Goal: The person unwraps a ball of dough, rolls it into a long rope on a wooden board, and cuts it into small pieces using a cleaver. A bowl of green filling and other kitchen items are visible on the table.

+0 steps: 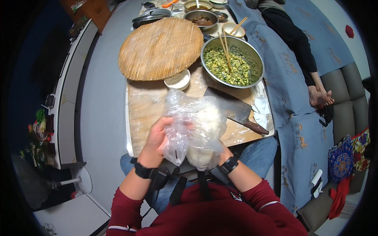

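Note:
A clear plastic bag (177, 132) with a pale lump of dough (208, 121) inside is held up over the near edge of a floured wooden board (144, 103). My left hand (156, 137) grips the bag's loose, crumpled side. Under and behind the dough side is my right hand (225, 153), its fingers mostly hidden by the bag. A cleaver (233, 107) with a wooden handle lies on the board to the right of the bag. Beyond the bag stands a small white bowl of flour (178, 80), partly under a round slatted tray (161, 48).
A large steel bowl (261, 69) of chopped green and yellow filling holds chopsticks. Farther back stand a bowl of brown sauce (201, 19), a small bowl with chopsticks (234, 29) and a lidded pan (152, 16). Crumpled white paper (260, 110) lies at right. Another person's legs (289, 35) rest on the sofa.

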`<state>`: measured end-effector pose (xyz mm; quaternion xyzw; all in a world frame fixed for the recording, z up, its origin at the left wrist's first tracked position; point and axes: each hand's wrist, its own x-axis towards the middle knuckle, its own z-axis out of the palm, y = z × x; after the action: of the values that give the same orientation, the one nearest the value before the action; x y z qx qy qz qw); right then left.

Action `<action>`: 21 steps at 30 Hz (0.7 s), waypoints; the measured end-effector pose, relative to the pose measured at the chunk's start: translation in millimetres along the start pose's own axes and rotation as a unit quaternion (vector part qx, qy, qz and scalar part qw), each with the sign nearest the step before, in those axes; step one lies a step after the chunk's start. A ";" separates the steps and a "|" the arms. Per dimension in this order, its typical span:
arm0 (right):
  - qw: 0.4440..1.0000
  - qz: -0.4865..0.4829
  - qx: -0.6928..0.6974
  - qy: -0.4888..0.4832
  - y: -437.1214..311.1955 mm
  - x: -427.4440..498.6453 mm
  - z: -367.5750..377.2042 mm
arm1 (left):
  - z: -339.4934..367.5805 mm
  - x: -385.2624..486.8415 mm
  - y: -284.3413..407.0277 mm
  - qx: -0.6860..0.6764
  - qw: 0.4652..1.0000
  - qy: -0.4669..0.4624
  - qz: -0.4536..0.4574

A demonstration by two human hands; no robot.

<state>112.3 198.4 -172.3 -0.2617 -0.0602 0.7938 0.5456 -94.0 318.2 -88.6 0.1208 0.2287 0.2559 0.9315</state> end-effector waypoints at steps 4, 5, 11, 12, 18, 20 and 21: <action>0.986 -0.038 0.137 -0.085 -8.2 -2.2 10.8 | 36.3 -75.0 24.1 0.184 0.976 0.034 0.108; 0.979 -0.046 0.170 -0.106 -9.7 -1.5 12.3 | 40.1 -104.2 25.6 0.266 0.953 0.071 0.126; 0.988 -0.075 0.133 0.037 8.6 11.1 16.2 | 26.8 -181.8 1.3 0.300 0.946 0.124 0.021; 0.988 -0.083 0.114 0.062 13.0 14.4 15.9 | 22.9 -189.6 -3.1 0.325 0.936 0.138 0.006; 0.967 -0.087 0.240 -0.005 6.6 24.7 -3.7 | -20.4 -275.3 10.2 0.439 0.879 0.149 -0.116; 0.968 -0.101 0.221 -0.067 6.4 24.7 -8.7 | -46.3 -306.3 9.5 0.442 0.877 0.147 -0.121; 0.976 -0.124 0.161 -0.075 7.3 24.8 -9.7 | -56.4 -324.6 6.5 0.412 0.889 0.196 -0.035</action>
<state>104.2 216.0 -192.1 -0.1008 -0.0043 0.7364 0.6690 -372.5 157.1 -16.9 0.4332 0.4957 0.1247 0.7423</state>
